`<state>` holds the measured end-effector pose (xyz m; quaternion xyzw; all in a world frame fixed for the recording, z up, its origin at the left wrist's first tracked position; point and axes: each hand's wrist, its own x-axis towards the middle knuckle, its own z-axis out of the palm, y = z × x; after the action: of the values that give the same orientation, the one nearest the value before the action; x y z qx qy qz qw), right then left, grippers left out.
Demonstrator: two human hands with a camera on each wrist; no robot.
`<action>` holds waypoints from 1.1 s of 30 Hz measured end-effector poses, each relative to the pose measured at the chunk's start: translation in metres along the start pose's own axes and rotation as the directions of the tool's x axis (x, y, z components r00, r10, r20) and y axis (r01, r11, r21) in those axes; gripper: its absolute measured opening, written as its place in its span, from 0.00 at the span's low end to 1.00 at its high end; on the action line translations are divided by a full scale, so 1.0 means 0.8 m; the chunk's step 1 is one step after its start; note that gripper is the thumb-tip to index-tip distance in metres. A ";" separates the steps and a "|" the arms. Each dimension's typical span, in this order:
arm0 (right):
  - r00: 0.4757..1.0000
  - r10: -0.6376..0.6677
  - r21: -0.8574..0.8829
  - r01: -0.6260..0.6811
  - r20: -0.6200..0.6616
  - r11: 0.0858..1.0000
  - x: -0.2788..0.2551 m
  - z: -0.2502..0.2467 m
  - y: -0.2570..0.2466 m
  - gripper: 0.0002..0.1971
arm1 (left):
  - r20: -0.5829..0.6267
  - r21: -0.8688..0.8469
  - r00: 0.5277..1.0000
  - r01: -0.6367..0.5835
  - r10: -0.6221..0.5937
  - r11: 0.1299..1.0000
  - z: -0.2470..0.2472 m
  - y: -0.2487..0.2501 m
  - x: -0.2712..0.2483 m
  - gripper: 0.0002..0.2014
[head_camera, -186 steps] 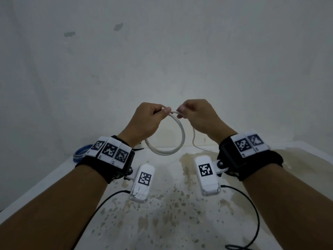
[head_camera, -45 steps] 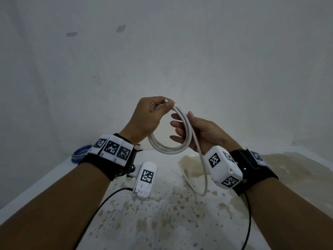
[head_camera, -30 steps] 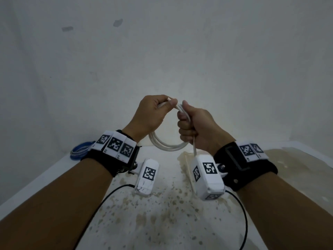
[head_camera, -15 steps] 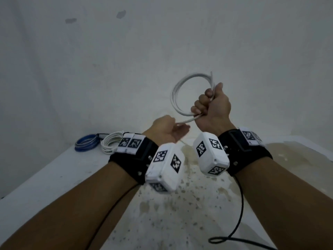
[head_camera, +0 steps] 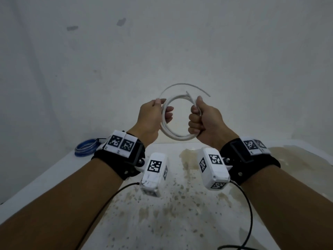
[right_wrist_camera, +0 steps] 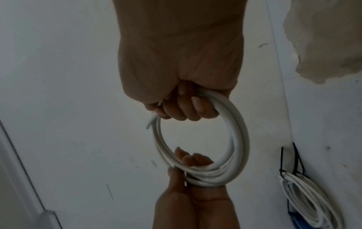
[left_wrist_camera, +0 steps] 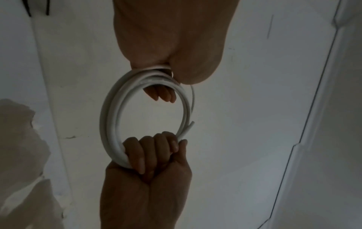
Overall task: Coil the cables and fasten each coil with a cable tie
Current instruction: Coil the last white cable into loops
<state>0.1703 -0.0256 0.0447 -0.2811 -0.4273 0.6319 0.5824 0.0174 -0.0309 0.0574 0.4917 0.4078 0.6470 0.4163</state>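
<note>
I held the white cable coil (head_camera: pixel 177 120) upright in the air above the stained table (head_camera: pixel 162 222), several round loops with no tie on them. My right hand (head_camera: pixel 203 121) was clenched around one side; my left hand (head_camera: pixel 153 116) pinched the opposite side, one thin loose end (head_camera: pixel 187 85) arching over the top.

Coil held up between both hands, above the table.
Left hand (head_camera: pixel 150 117) on coil (head_camera: pixel 177 136)'s left side, right hand (head_camera: pixel 205 121) on its right; table (head_camera: pixel 54 177) below; another coil (head_camera: pixel 86 150) far left on it.

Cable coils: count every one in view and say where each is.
3. The white coil is held in the air between the left hand and right hand. A blue coil and another white coil lie at the table's far left; more may be hidden.
</note>
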 end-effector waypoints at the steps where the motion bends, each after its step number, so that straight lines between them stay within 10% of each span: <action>1: 1.000 0.000 -0.023 0.000 0.002 1.000 0.000 0.000 0.003 0.25 | -0.002 0.082 0.999 -0.038 0.038 0.996 -0.001 0.002 0.002 0.15; 10: 0.995 0.030 -0.263 -0.005 0.092 0.965 0.000 0.011 0.014 0.25 | 0.361 0.374 0.912 -0.333 0.194 0.866 -0.029 0.019 0.019 0.15; 20: 0.995 0.047 -0.404 -0.009 0.085 0.915 0.005 0.024 0.016 0.25 | 0.380 0.387 0.901 -0.361 0.210 0.848 -0.042 0.021 0.017 0.14; 25: 0.995 0.030 -0.435 0.013 0.092 0.901 0.006 0.029 0.022 0.23 | 0.421 0.537 0.860 -0.492 0.288 0.685 -0.036 0.020 0.017 0.14; 30: 0.994 0.081 0.025 -0.083 0.078 0.996 0.011 0.019 0.024 0.30 | 0.254 0.435 0.892 -0.451 0.374 0.780 -0.037 0.009 0.025 0.13; 33: 0.989 0.103 0.212 -0.124 0.105 0.969 0.009 0.013 0.021 0.17 | 0.194 0.378 0.904 -0.428 0.381 0.821 -0.039 0.004 0.026 0.13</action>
<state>0.1517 -0.0200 0.0365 -0.2098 -0.3654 0.7196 0.5520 -0.0169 -0.0160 0.0606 0.6782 0.3973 0.5920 0.1782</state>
